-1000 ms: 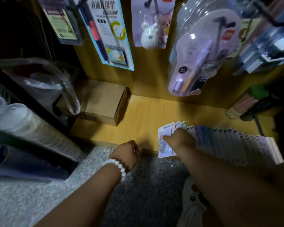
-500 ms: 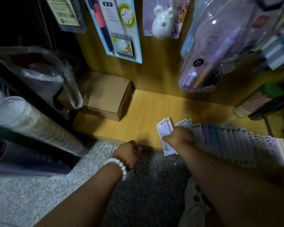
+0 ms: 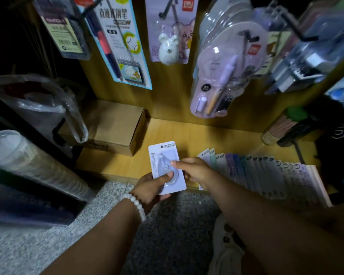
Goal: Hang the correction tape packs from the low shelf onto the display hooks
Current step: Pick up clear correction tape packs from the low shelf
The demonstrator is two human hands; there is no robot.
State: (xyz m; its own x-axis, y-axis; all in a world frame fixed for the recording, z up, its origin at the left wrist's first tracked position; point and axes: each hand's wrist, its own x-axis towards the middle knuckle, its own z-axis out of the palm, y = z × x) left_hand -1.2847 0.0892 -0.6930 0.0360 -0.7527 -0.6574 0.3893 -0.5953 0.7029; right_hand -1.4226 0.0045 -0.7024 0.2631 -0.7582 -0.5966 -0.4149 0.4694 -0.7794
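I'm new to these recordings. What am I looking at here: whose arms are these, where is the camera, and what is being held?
There is no machine. A person wears a camera on the head, looking down at their own two arms. The left hand, with a bead bracelet at the wrist, grips a white correction tape pack; the right hand pinches its edge. On the low wooden shelf a row of more packs leans to the right, and a cardboard box sits at the left. Other stationery packs hang above on hooks.
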